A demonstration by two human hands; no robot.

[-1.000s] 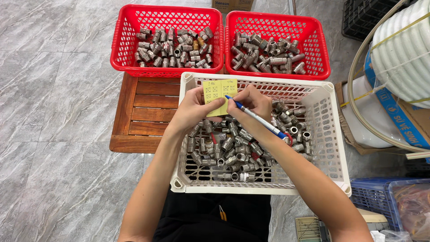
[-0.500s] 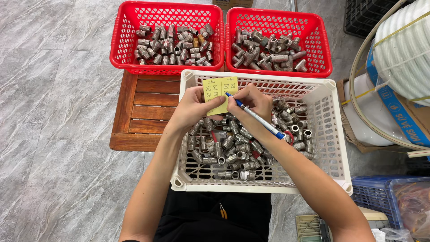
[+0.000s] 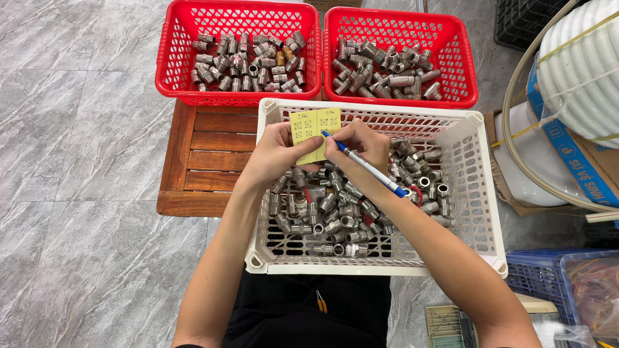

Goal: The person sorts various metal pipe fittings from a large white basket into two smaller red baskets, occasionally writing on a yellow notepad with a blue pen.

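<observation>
My left hand [image 3: 274,154] holds a small yellow note [image 3: 314,131] with hand-drawn boxes over the white basket [image 3: 474,193]. In my right hand [image 3: 358,151] is a blue pen [image 3: 367,169], its tip resting on the note. Under both hands the white basket holds several grey metal pipe fittings [image 3: 332,216].
Two red baskets [image 3: 171,58] [image 3: 467,71] full of metal fittings stand side by side at the far edge. A low wooden slatted stand [image 3: 200,161] lies under the baskets on the grey marble floor. White coiled hose [image 3: 580,71] and a blue crate [image 3: 538,277] are at right.
Both hands stay over the white basket with note and pen; the pen tip shifts only slightly on the note.
</observation>
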